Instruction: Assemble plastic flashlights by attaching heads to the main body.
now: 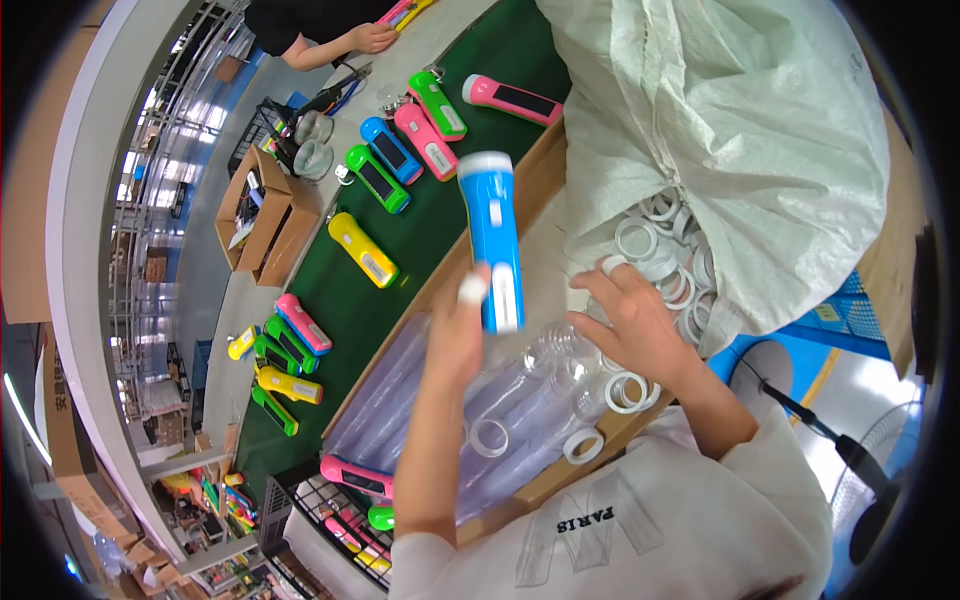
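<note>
My left hand [456, 330] is closed round the lower end of a blue flashlight [492, 235], which points away from me. It has a white rim at its head and a white switch on its body. My right hand [640, 318] is open, fingers apart and bent, beside a heap of white plastic rings [680, 275] at the mouth of a woven sack [720, 130]. White covers show on a finger of my right hand and the thumb of my left. Under my hands, a cardboard box [545, 500] holds clear plastic tubes and more rings.
Pink, green, blue and yellow flashlights lie on a green conveyor belt [320, 255] to the left. A wire basket [315, 500] with flashlights stands at lower left. Across the belt are an open carton [265, 215] and another person's hand [374, 38]. A fan [870, 465] stands at right.
</note>
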A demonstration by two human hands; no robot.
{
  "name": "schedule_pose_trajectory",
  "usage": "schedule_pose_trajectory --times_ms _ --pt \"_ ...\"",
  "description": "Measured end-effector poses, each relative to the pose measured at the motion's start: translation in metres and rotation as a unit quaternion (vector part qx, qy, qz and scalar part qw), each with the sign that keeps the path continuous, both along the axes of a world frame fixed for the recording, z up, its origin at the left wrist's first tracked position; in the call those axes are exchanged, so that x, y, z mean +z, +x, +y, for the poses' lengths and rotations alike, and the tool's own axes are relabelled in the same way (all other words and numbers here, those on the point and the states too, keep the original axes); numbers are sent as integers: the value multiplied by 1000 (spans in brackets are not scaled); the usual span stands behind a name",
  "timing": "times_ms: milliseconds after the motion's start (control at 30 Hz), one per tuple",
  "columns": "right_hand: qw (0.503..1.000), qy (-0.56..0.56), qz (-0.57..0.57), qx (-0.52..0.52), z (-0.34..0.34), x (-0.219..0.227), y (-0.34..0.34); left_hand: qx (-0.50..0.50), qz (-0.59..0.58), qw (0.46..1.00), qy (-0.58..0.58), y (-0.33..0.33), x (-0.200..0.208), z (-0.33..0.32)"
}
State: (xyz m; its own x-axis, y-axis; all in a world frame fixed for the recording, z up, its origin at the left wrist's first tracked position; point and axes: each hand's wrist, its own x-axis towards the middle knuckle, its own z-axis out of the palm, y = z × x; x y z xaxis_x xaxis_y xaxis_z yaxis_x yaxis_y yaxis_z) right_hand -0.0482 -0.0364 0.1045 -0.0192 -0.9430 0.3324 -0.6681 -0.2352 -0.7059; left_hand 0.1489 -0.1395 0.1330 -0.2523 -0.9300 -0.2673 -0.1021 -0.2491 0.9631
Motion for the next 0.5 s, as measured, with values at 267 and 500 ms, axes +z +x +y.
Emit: schedule_pose_trajectory --times_ms 267,500 --pt "977 -8 161 -140 -14 -20 -33 36 -418 779 -466 -82 -9 -253" --pt "970 17 143 -195 -22 -48 -51 -6 -662 649 -375 -107 -55 -259"
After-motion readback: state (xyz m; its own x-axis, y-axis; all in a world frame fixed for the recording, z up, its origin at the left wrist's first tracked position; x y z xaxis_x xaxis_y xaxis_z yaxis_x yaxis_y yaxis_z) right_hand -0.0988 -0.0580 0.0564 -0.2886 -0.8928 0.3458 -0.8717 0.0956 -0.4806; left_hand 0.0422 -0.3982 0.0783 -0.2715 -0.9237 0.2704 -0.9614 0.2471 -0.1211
